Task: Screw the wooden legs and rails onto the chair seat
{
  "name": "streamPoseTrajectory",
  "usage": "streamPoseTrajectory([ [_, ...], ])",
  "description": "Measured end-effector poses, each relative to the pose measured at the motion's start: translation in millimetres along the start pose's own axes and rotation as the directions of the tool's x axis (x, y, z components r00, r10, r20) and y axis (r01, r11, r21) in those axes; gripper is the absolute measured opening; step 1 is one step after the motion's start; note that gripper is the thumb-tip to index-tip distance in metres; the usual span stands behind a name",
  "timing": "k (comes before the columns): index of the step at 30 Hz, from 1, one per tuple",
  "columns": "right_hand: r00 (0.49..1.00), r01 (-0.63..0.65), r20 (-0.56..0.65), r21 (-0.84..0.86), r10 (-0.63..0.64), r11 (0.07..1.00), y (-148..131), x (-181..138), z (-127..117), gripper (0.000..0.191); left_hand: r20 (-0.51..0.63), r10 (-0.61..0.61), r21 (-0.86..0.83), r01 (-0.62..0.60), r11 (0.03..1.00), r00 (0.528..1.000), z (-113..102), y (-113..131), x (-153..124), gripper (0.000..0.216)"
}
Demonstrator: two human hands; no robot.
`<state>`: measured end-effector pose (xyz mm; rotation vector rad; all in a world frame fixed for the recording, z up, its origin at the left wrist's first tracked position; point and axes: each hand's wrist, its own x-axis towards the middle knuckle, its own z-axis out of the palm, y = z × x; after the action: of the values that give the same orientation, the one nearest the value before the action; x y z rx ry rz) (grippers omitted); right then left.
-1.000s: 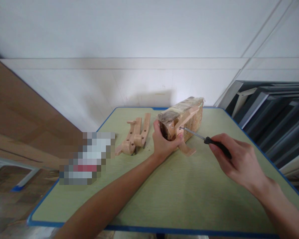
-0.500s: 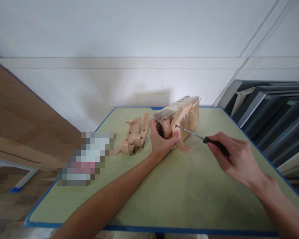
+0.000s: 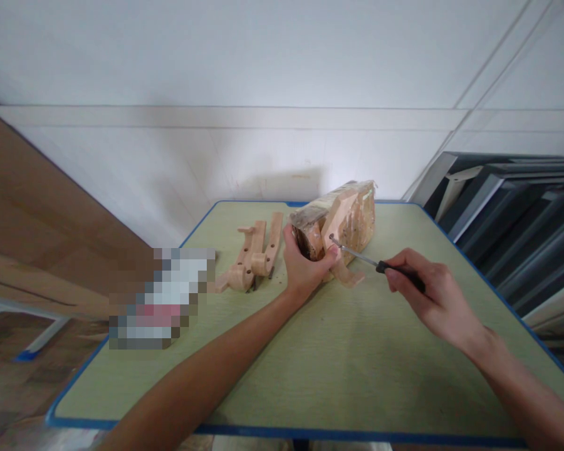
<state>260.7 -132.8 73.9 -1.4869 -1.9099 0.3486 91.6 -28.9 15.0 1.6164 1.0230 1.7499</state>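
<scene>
My left hand [image 3: 304, 266] is wrapped round the near end of a wooden block [image 3: 352, 216] that lies on the green table [image 3: 338, 351], with a pale wooden hook piece [image 3: 343, 235] held against the block's side. A black-handled screwdriver [image 3: 380, 265] is gripped in my right hand [image 3: 430, 294]. Its metal tip rests on the hook piece, close to my left thumb.
Several loose wooden hook pieces [image 3: 256, 257] lie on the table left of the block. A pixelated patch [image 3: 162, 297] covers something at the table's left edge. Dark frames [image 3: 512, 213] lean at the right, a brown board [image 3: 37, 232] at the left, a white wall behind.
The screwdriver and my right hand have shifted a little left and toward the block. The hook piece on the block has tilted more upright.
</scene>
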Motion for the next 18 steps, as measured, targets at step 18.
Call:
streamPoseTrajectory([
  [18,0.991,-0.027,-0.132,-0.153,0.007,0.988,-3.7,-2.7,4.1,0.012,0.003,0.007,0.005,-0.007,1.0,1.0,1.8,0.2,-1.1,0.067],
])
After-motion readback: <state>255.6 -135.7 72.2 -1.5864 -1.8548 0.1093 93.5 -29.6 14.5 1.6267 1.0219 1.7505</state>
